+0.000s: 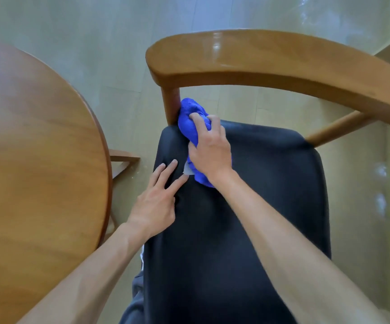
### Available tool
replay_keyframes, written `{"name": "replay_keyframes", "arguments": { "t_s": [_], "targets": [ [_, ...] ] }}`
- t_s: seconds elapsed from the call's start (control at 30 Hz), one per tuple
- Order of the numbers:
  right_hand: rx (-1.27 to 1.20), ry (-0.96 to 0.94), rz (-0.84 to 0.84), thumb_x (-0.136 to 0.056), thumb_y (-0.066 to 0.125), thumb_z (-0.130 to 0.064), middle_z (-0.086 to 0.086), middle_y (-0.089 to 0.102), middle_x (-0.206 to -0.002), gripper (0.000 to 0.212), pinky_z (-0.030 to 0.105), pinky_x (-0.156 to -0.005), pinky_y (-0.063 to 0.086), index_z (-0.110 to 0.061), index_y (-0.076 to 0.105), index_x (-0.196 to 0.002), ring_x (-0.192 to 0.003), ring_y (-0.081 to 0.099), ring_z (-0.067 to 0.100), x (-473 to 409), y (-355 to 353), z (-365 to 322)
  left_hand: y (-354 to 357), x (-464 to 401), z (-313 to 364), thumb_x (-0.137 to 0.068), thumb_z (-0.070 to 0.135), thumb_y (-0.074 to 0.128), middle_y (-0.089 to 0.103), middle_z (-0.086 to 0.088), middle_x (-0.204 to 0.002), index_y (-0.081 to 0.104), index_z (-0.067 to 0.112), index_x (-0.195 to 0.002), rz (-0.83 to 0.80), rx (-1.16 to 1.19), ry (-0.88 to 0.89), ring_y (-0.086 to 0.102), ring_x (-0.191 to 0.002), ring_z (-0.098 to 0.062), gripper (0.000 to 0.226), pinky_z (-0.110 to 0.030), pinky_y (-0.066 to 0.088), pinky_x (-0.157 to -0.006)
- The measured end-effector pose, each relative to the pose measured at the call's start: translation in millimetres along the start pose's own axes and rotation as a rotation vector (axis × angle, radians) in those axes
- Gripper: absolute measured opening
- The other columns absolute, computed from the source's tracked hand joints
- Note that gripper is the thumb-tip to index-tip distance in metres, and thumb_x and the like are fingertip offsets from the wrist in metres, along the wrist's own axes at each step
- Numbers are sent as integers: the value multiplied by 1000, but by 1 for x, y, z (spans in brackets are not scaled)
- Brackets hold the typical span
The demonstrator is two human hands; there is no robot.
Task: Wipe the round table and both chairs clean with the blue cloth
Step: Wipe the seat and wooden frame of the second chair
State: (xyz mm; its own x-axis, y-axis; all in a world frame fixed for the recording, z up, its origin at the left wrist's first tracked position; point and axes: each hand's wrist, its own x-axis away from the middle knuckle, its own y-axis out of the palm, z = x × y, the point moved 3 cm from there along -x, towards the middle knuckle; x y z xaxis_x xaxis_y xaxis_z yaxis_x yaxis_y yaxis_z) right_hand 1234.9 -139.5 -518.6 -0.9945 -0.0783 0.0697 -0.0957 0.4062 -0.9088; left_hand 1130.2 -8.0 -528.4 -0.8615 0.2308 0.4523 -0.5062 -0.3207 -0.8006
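The right hand (209,148) reaches forward from the near right, forearm extended over the chair seat (247,206). Its fingers curl over the blue cloth (190,122) and grip it, pressing it down at the far left corner of the seat.

The left hand (156,197) lies flat on the left edge of the seat, just near of the cloth. Its fingers are straight and spread, holding nothing. One fingertip sits beside a small pale tag (187,169) at the cloth's near edge.

The cloth is bright blue, bunched into an elongated wad with a nubby surface. Its long axis runs from near right to far left. The far end touches the wooden post (171,104) that carries the curved backrest rail (271,59).

The seat is dark, padded and slightly glossy. The round counter (37,160), of mid-brown wood, stands to the left of the chair, apart from it. The floor (96,43) is pale and reflective.
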Motion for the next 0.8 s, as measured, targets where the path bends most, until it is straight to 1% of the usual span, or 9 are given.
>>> {"name": "replay_keyframes", "arguments": {
  "t_s": [0.07, 0.1, 0.23, 0.37, 0.4, 0.53, 0.67, 0.73, 0.8],
  "targets": [
    [106, -124, -5, -78, 53, -7, 14, 49, -129, 56, 43, -73, 48, -21, 53, -133, -93, 51, 35, 2, -17, 47, 0, 0, 1, -91, 12, 45, -7, 20, -158, 22, 45, -147, -11, -10, -1, -10, -145, -6, 69, -34, 52, -82],
    [127, -98, 18, -78, 53, -6, 14, 49, -128, 56, 44, -72, 49, -20, 53, -132, -94, 51, 36, 2, -26, 72, 1, 0, 1, -92, 13, 45, -9, 21, -158, 20, 46, -147, -15, -13, -3, -11, -145, -5, 69, -33, 51, -81],
    [156, 259, 130, -85, 55, -13, 14, 42, -131, 54, 46, -77, 46, -20, 44, -137, -103, 47, 38, 13, -49, 128, 0, -2, -2, -93, 15, 44, -12, 22, -157, 19, 47, -146, -33, -9, 15, -12, -144, -5, 67, -32, 50, -82],
    [135, 517, 239, -84, 52, -9, 18, 41, -131, 57, 47, -78, 44, -18, 42, -139, -100, 48, 41, 12, -41, 112, 0, -2, -3, -95, 14, 43, -13, 21, -157, 17, 45, -147, -38, 11, 38, -13, -144, -5, 66, -30, 49, -85],
    [149, 522, 242, -82, 51, -7, 18, 41, -131, 58, 46, -78, 43, -18, 43, -138, -99, 48, 40, 10, -35, 100, 2, -2, -2, -95, 14, 43, -13, 22, -157, 17, 45, -147, -37, 17, 43, -13, -144, -5, 67, -30, 50, -84],
    [100, 240, 171, -73, 59, -4, 17, 48, -127, 58, 43, -75, 47, -15, 54, -130, -93, 50, 38, 30, -15, 43, 3, -2, -5, -94, 13, 45, -9, 21, -157, 21, 43, -147, -20, 40, 71, -11, -144, -5, 65, -30, 50, -83],
    [6, -116, 50, -61, 67, 2, 16, 58, -116, 58, 40, -60, 52, -16, 64, -116, -79, 58, 34, 125, -3, 12, -4, 7, -9, -86, 3, 56, 16, 3, -159, 51, 15, -134, 108, 236, 98, 12, -147, -16, 49, -34, 38, -108],
    [-22, -225, -48, -59, 67, 2, 12, 59, -113, 60, 38, -52, 51, -21, 60, -114, -77, 58, 32, 153, -4, 15, 4, 27, -14, -83, -1, 59, 24, -7, -156, 54, 6, -131, 161, 315, 21, 23, -145, -24, 49, -33, 27, -115],
    [0, -317, -65, -57, 67, 2, 11, 60, -111, 60, 36, -51, 49, -22, 61, -112, -73, 56, 30, 133, -13, 17, 18, 55, -20, -85, 7, 61, 20, -6, -156, 48, 10, -138, 155, 334, -92, 22, -144, -23, 55, -31, 27, -113]
  ]
}}
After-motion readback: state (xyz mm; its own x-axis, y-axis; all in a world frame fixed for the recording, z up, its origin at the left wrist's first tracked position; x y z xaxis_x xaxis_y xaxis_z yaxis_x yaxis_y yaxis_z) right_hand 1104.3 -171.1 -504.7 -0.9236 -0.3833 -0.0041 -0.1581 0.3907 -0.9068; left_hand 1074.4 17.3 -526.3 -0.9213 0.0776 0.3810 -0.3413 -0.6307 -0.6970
